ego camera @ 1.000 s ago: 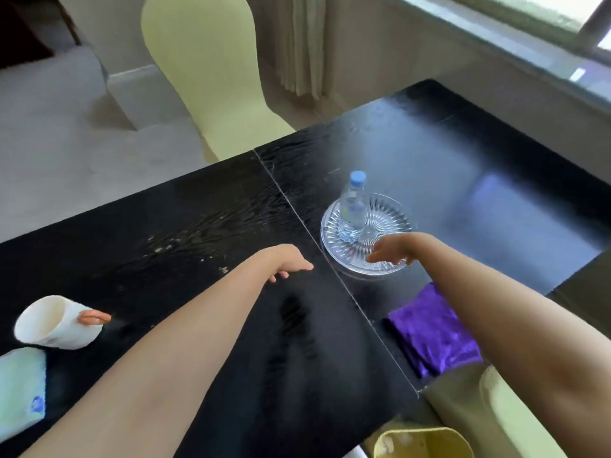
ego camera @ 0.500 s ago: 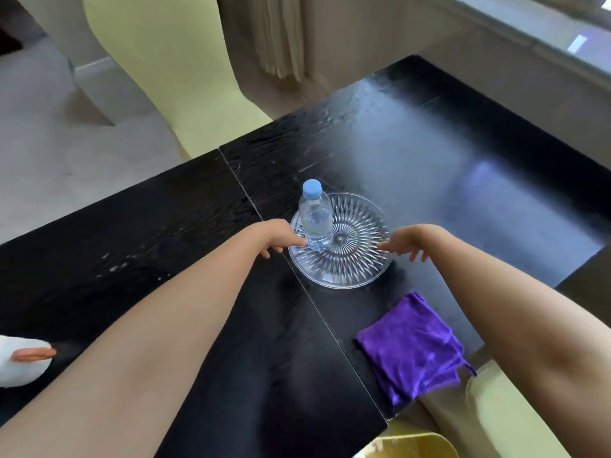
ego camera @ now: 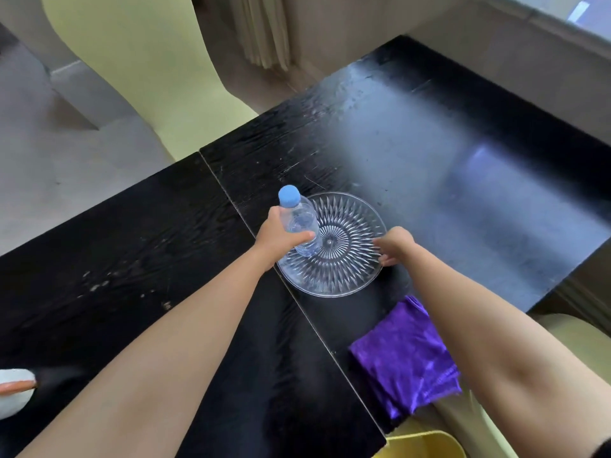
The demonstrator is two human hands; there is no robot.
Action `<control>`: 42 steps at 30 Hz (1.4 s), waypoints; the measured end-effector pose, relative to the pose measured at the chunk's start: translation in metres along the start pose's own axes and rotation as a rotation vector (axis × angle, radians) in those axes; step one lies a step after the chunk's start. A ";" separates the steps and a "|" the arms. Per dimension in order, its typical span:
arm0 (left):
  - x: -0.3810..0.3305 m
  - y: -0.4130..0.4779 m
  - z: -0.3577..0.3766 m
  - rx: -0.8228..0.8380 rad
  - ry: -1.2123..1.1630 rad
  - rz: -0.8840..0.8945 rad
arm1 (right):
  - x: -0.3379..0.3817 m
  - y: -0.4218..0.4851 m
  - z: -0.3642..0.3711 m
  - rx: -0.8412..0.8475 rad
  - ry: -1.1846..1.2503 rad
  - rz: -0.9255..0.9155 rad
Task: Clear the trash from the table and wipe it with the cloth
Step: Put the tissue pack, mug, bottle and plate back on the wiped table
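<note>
clear plastic is the thing to watch: the water bottle (ego camera: 299, 223) stands upright on the left part of the cut-glass plate (ego camera: 344, 269), its blue cap at the top and its long axis running straight up from the plate, tipped only slightly away from the wearer. the left hand (ego camera: 276, 234) is wrapped round the bottle's middle from the plate's left side, thumb across the near face, so it has the bottle in a closed grip. whether the base is just off the glass or resting on it is hard to tell from this angle. the right hand (ego camera: 395, 246) sits at the plate's right rim, fingers curled loosely down towards the edge and holding nothing i can make out; it may be touching the rim. with the axis vertical and the left hand already on it, the lift is probably straight up and clear of the plate. the purple cloth (ego camera: 403, 358) lies folded on the black table (ego camera: 479, 200) near the plate's front right side, apart from both hands. a white cup (ego camera: 13, 396) shows far to the plate's left.
</note>
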State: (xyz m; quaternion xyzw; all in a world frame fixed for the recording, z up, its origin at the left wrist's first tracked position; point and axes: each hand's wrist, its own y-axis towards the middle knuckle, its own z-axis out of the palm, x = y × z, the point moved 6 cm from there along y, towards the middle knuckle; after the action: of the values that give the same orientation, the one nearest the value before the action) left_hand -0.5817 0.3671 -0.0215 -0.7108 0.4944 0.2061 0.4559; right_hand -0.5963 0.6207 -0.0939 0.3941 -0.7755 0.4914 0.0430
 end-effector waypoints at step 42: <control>0.349 -0.328 -0.296 -0.669 -0.377 -0.308 | 0.080 -0.193 0.369 0.289 0.323 -0.186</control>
State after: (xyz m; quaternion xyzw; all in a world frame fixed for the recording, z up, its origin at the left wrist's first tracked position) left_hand -0.1870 -0.0338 0.0124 -0.8352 0.1959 0.4114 0.3078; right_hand -0.4072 0.2416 -0.1066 0.3820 -0.6405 0.6480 0.1549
